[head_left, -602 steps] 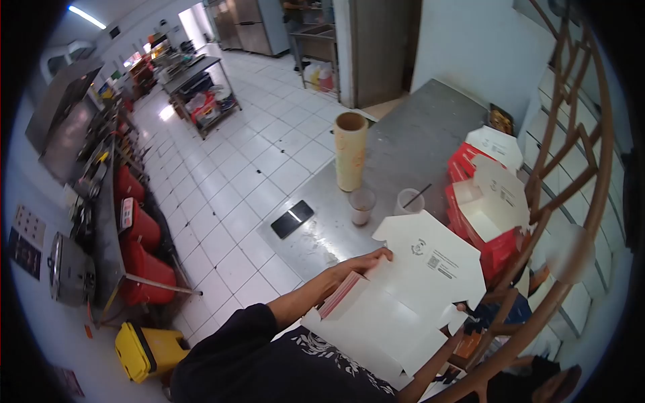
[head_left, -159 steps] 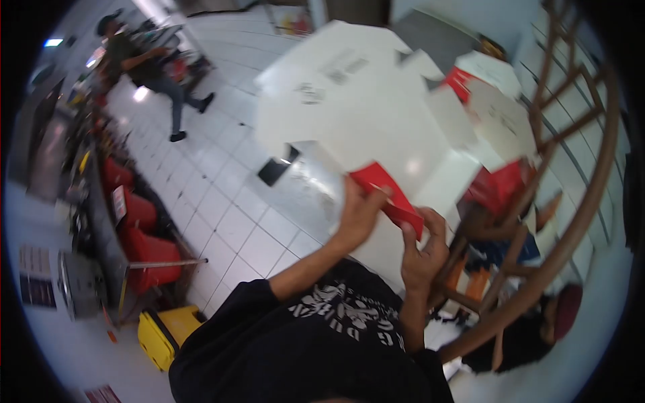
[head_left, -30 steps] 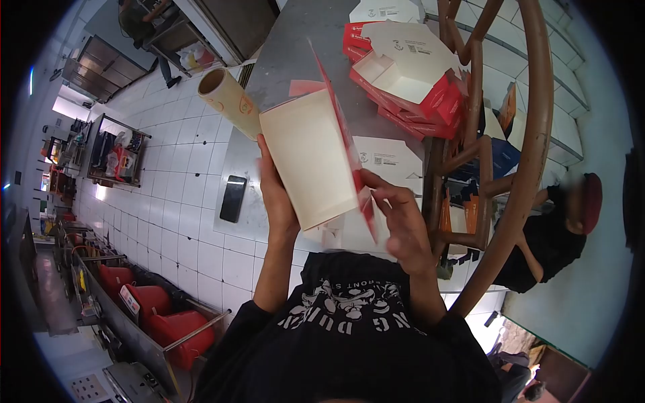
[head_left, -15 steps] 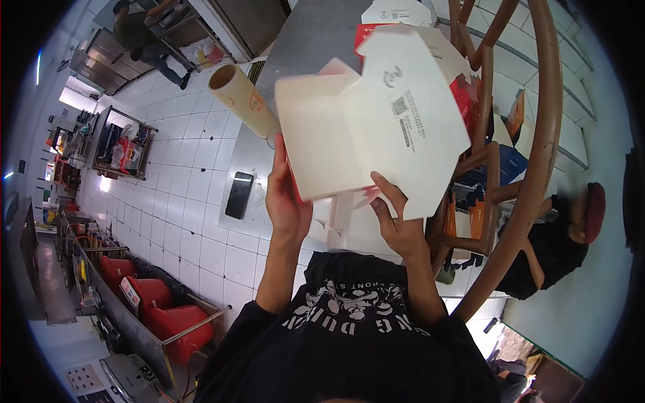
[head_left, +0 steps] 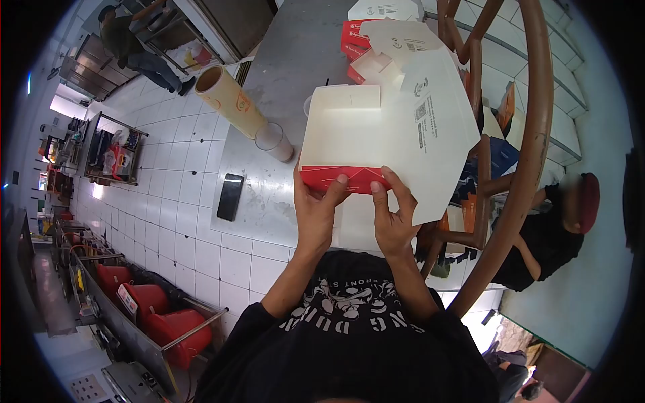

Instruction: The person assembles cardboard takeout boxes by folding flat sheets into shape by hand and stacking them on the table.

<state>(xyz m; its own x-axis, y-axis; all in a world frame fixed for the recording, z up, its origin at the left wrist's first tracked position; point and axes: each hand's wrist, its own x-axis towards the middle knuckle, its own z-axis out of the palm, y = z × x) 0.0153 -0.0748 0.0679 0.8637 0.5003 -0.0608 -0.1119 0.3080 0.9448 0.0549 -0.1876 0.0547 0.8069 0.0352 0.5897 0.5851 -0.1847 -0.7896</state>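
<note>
"Box (head_left: 342,138) and hands: where were they?"

"The white-lined box was open towards the wearer's face, held in front of the chest, over the near end of a metal bench (head_left: 265,208). Its red front wall (head_left: 326,176) faced the body. Whether its base touched the bench could not be told."

"Which way did it run?"

"With its lid (head_left: 437,127) spread out to the right, the whole piece stretched left to right. The tray's own longer side was hard to judge from above. It lay directly beyond the fingers, neither hand clearly nearer."

"And the grip?"

"Both hands had it. The left hand (head_left: 314,218) gripped the front left corner, the right hand (head_left: 395,225) the front right, beside the lid, both thumbs pressed on the red wall. The fingers were closed on the card. Both forearms reached up and slightly inward from bent elbows, the hands almost level."

"Anything nearby?"

"A phone (head_left: 230,197), a cup (head_left: 274,143) and an upright roll (head_left: 235,104) stood or lay to the left; more boxes (head_left: 355,37) sat beyond. One person (head_left: 131,47) was far left, another (head_left: 544,242) off right, behind a brown frame (head_left: 541,101)."
</note>
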